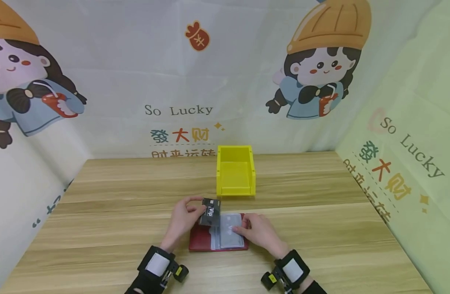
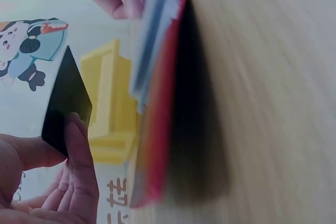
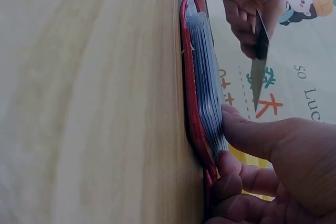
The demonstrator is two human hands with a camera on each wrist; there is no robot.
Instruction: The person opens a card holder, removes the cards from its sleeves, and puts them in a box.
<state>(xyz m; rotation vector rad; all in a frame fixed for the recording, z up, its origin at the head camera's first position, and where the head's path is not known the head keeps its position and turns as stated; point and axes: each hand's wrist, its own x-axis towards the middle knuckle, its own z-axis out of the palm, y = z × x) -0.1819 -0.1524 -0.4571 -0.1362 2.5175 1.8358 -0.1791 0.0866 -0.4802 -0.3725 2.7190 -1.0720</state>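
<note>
A red card holder (image 1: pixel 200 240) lies spread on the wooden table, with a stack of clear plastic sleeves (image 1: pixel 230 239) on its right side. Between thumb and fingers, my left hand (image 1: pixel 183 215) pinches a black card (image 1: pixel 211 212) marked "Vip", raised over the holder's upper left part. The left wrist view has this card (image 2: pixel 64 106) tilted and clear of the sleeves. At the holder's right edge, my right hand (image 1: pixel 260 232) grips the sleeves, thumb on top. Seen from the right wrist, the sleeves (image 3: pixel 203 72) stand layered inside the red cover (image 3: pixel 190 85).
Just beyond the holder stands a yellow plastic bin (image 1: pixel 236 192), its low side facing me. A printed white cloth (image 1: pixel 243 81) hangs behind the table (image 1: pixel 136 183) and along both sides. Each wrist wears a black strap with a small camera.
</note>
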